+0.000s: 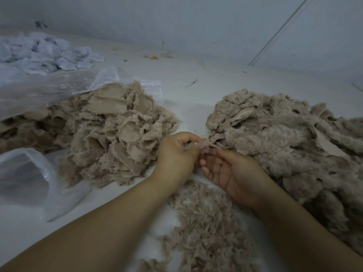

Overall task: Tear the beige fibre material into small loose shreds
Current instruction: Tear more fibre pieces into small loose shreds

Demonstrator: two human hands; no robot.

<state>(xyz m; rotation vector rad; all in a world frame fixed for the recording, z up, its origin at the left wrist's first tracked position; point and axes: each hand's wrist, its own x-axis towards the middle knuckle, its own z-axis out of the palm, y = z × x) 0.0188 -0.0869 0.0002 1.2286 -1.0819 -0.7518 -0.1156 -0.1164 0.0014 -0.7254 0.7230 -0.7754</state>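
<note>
My left hand [176, 152] grips a small tuft of beige fibre [204, 144] in curled fingers at the centre of the view. My right hand [233, 173], palm up, pinches the same tuft at its fingertips, touching the left hand. A big heap of beige fibre pieces [110, 132] lies to the left. Another large heap [284, 138] lies to the right, reaching the right edge. Below my hands, between my forearms, a spread of small loose shreds [206, 228] lies on the white surface.
A clear plastic bag [31, 185] lies open at the lower left, and more clear plastic [59, 85] covers the left heap's back. White-blue fabric scraps [45, 52] sit at the far left. A wall [196, 22] closes the back.
</note>
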